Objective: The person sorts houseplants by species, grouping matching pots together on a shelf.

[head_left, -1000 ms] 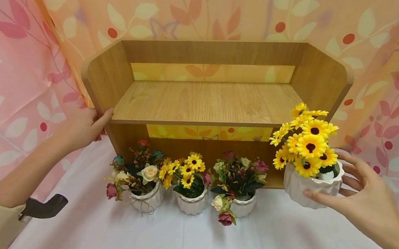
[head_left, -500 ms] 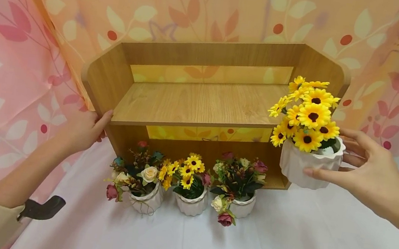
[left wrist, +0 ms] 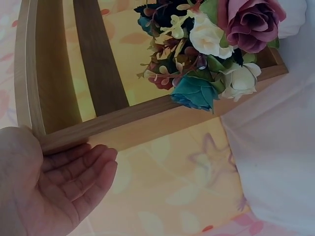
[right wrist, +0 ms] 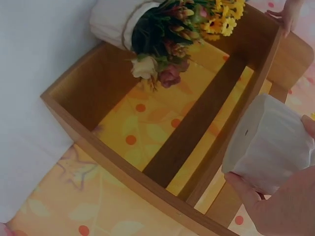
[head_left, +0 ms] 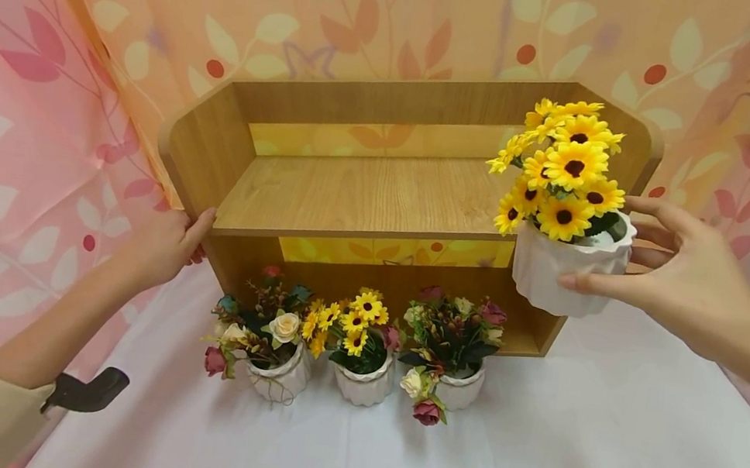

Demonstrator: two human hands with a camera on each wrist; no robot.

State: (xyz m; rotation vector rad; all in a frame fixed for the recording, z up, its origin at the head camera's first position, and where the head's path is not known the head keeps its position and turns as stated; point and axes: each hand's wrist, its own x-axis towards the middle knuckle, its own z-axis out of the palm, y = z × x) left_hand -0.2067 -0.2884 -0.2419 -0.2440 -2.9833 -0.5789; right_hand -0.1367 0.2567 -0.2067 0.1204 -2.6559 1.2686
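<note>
My right hand (head_left: 692,281) holds a white ceramic pot of yellow artificial sunflowers (head_left: 573,168), thumb on the near side and fingers round the far side. The pot is raised in front of the right end of the wooden shelf (head_left: 366,194), near the height of its upper board. In the right wrist view the underside of the white pot (right wrist: 268,142) shows. My left hand (head_left: 166,243) grips the left side panel of the shelf at its front edge. In the left wrist view the fingers (left wrist: 83,172) lie along the panel's outer face; the thumb is hidden.
Three potted flower arrangements stand on the white cloth (head_left: 347,465) before the lower compartment: mixed roses on the left (head_left: 282,326), small sunflowers in the middle (head_left: 361,318), roses on the right (head_left: 453,337). Patterned curtains (head_left: 401,19) hang behind and at both sides.
My right hand has lifted the sunflower pot and brought it a little leftward, up to the upper board's height. My left hand keeps its place on the side panel.
</note>
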